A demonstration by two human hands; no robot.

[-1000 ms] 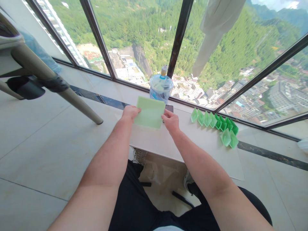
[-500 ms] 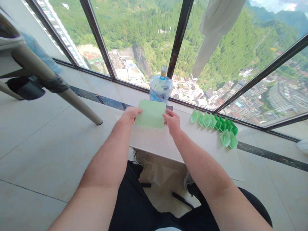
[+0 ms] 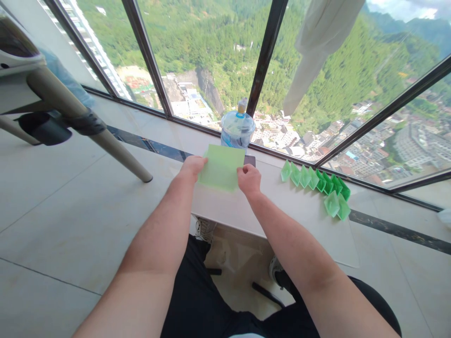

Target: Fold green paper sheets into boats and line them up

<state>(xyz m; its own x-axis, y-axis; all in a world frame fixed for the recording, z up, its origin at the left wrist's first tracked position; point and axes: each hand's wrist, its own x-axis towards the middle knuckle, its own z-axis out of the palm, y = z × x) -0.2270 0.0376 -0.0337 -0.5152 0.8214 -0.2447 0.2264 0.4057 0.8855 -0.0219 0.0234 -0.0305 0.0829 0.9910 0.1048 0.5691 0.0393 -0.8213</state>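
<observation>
A light green sheet of paper [image 3: 223, 168] is stretched between my two hands above the low white table. My left hand [image 3: 193, 166] pinches its left edge between thumb and fingers. On the opposite edge, my right hand [image 3: 249, 179] is closed on the paper, its fingers curled. The sheet looks flat, with its lower edge a little blurred. Just behind my right hand lies a dark flat object [image 3: 250, 161], partly hidden. Several folded green paper pieces [image 3: 310, 178], pale to deep green, stand in a row on the table's right side, with two pale ones in front.
A clear water jug [image 3: 237, 129] stands behind the paper, close to the window frame [image 3: 266, 51]. The white table [image 3: 225, 206] spans the space before my knees. At left, a thick metal leg [image 3: 123, 157] slants down to the tiled floor [image 3: 52, 225].
Both hands still hold the green paper. My right hand has turned slightly and its fingers are more curled. The paper's tilt has shifted a little, and the whole view has moved slightly.
</observation>
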